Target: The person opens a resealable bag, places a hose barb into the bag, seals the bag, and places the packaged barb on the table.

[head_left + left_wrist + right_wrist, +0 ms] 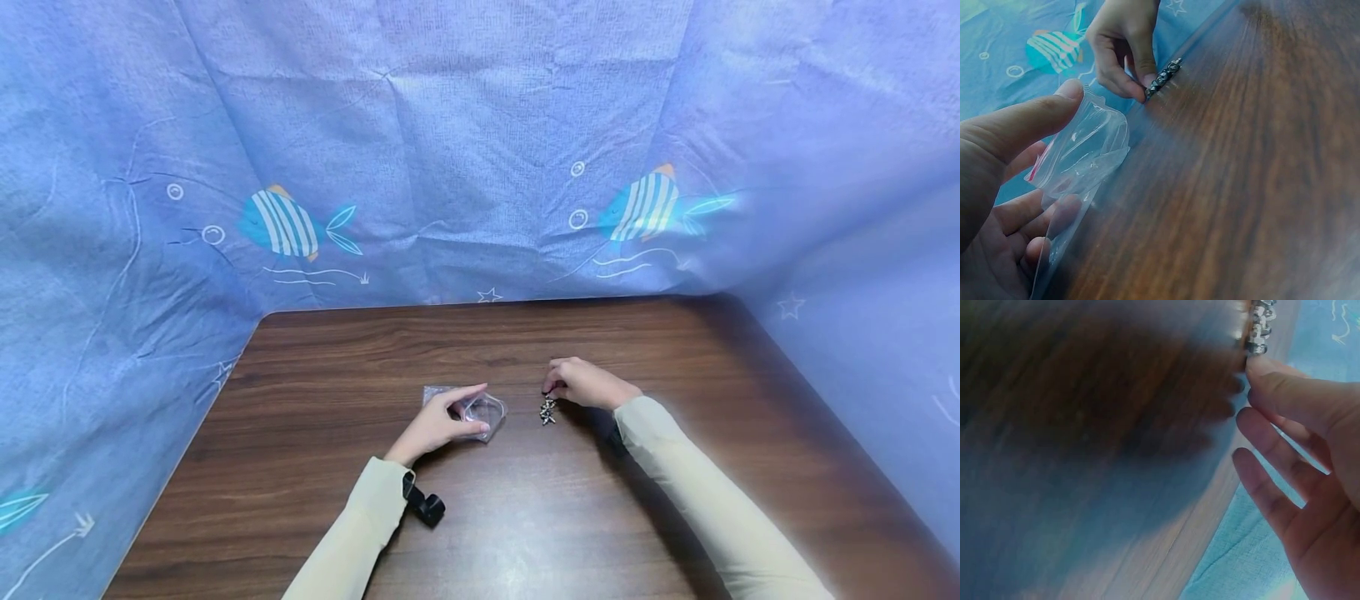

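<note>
My left hand (442,423) holds a clear plastic zip bag (486,410) at the middle of the table. In the left wrist view the thumb lies against the upper end of the bag (1088,147), while bent fingers stay at its lower side, partly seen through the film. A red mark shows along one edge of the bag. To the right, my right hand (588,383) pinches one end of a small dark, sparkling jewelled ornament (548,409) between thumb and index finger. Its remaining fingers are spread apart in the right wrist view. The ornament (1262,328) is cut off there; its exact kind is unclear.
A dark brown wooden table (315,400) lies under both hands. Blue cloth (480,150) printed with fish hangs behind it and at both sides. A black wrist device (427,504) is strapped below the left hand.
</note>
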